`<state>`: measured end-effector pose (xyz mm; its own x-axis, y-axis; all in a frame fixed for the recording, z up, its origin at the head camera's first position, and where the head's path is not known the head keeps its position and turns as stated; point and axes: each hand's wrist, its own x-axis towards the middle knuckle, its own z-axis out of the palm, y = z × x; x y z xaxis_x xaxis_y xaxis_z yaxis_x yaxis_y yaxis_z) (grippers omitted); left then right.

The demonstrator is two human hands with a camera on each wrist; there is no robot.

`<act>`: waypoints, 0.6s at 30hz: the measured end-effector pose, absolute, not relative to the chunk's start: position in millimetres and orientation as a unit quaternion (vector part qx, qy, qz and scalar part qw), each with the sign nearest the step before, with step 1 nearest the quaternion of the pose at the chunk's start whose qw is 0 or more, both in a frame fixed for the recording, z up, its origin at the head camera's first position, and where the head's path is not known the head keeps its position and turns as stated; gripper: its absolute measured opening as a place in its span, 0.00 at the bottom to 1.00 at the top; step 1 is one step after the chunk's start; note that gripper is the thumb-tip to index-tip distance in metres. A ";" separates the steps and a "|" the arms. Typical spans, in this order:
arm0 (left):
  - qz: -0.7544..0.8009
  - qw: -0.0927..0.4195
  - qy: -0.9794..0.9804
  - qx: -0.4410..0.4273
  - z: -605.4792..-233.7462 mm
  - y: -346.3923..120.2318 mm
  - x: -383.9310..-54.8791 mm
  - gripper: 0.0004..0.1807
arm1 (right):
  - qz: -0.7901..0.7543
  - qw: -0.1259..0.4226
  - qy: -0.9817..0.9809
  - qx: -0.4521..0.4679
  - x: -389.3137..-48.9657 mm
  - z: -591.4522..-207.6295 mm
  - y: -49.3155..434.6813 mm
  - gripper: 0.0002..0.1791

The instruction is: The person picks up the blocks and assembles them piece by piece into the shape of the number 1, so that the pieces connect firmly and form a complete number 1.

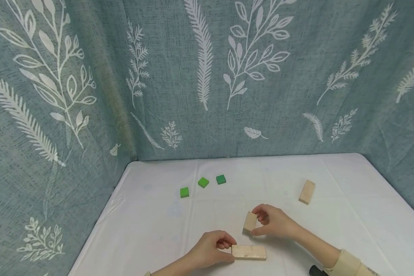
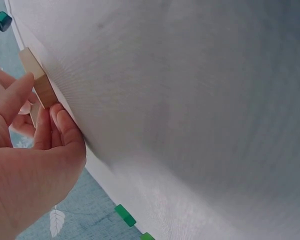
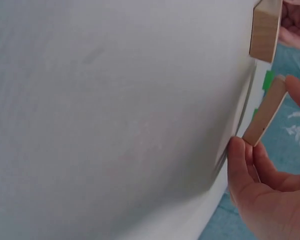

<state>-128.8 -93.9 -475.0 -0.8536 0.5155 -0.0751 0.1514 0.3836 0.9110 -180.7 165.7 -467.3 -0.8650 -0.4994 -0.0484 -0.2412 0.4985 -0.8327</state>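
In the head view my left hand (image 1: 212, 248) holds the left end of a plain wooden block (image 1: 249, 252) between thumb and fingers. That block lies lengthwise from left to right near the front of the table. Just beyond it, my right hand (image 1: 274, 223) pinches a second wooden block (image 1: 250, 222), thumb at the near end and fingers at the far end. The right wrist view shows this block (image 3: 266, 112) spanning the gap between thumb and fingers. Whether it touches the cloth is hard to tell.
Another wooden block (image 1: 307, 192) lies farther back on the right. Three small green blocks, one light (image 1: 184, 192), another light (image 1: 203, 182) and one darker (image 1: 221, 179), sit at the back left. A white cloth (image 1: 151, 214) covers the table, with a leaf-patterned curtain (image 1: 172, 76) behind.
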 end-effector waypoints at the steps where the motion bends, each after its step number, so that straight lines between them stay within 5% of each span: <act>1: 0.517 0.176 0.812 0.205 -475.1 -93.7 -128.9 0.14 | -0.451 0.144 0.853 -0.220 -179.9 -467.2 165.2 0.31; 18: 0.517 0.172 0.812 0.207 -475.5 -93.7 -129.0 0.14 | -0.410 0.147 0.857 -0.275 -169.5 -466.8 162.3 0.32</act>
